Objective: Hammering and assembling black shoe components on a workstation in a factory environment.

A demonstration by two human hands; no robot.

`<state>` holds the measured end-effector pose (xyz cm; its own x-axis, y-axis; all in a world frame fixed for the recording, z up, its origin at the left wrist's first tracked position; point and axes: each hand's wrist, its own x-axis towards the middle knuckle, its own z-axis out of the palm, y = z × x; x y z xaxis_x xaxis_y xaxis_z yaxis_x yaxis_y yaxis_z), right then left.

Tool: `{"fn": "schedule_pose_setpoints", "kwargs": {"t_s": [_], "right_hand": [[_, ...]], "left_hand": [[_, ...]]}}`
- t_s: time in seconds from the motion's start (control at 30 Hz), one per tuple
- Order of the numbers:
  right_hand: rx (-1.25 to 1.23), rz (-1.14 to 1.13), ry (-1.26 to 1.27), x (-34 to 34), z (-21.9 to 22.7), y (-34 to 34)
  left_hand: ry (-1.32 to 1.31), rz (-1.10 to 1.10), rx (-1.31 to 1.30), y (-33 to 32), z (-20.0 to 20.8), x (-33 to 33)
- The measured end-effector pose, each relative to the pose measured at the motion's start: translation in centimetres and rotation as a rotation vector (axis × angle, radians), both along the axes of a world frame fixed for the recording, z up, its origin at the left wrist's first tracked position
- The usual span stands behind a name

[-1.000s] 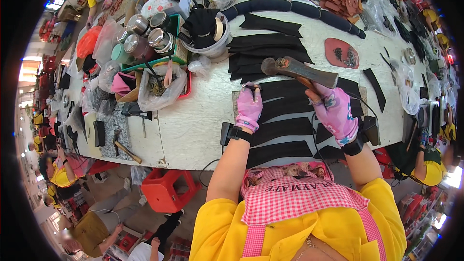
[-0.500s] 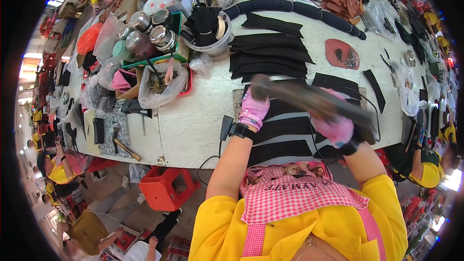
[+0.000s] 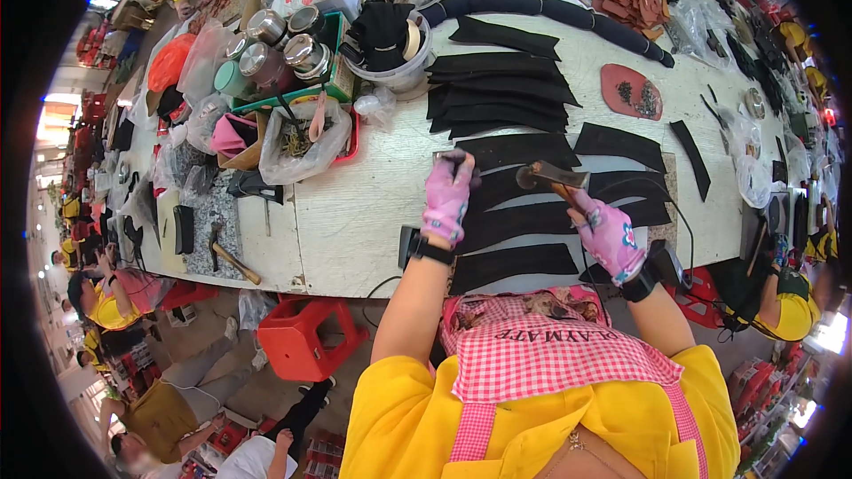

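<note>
My right hand, in a pink patterned glove, grips the wooden handle of a hammer whose metal head rests low over black cut pieces laid in rows on the white worktable. My left hand, also in a pink glove, presses fingertips on the left end of one black strip and pinches something small that I cannot make out. The two hands are about a hand's width apart.
More black strips lie farther back. A white bowl, metal tins and plastic bags crowd the back left. A second hammer lies at the left edge. A red stool stands below. Other workers sit around.
The hammer was raised, swung down in a blur half a second ago, and its head now sits low on the black pieces. My left hand stayed on the strip.
</note>
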<state>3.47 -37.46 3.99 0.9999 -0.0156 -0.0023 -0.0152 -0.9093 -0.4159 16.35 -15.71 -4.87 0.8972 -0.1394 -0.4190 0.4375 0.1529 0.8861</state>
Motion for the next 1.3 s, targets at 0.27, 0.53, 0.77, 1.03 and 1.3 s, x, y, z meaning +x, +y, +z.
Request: {"fn": "schedule_pose_setpoints", "kwargs": {"t_s": [0.27, 0.53, 0.77, 1.03, 1.3], "right_hand": [[0.052, -0.058, -0.046, -1.5, 0.0, 1.2], [0.082, -0.029, -0.155, -1.7, 0.3, 1.5], [-0.002, 0.018, -0.069, 0.5, 5.4, 2.7], [0.049, 0.217, -0.022, 1.9, 5.6, 4.0], [0.181, -0.073, 0.111, 1.7, 3.0, 2.3]], "left_hand": [[-0.347, 0.064, 0.277, 1.0, -3.0, -5.2], [-0.372, 0.043, 0.387, 0.5, -3.1, -5.4], [-0.548, -0.019, 0.477, 0.2, -3.7, -5.1], [-0.815, -0.289, 0.813, -0.6, -3.8, -4.2], [-0.666, -0.094, 0.792, -0.2, -2.1, -4.6]]}}
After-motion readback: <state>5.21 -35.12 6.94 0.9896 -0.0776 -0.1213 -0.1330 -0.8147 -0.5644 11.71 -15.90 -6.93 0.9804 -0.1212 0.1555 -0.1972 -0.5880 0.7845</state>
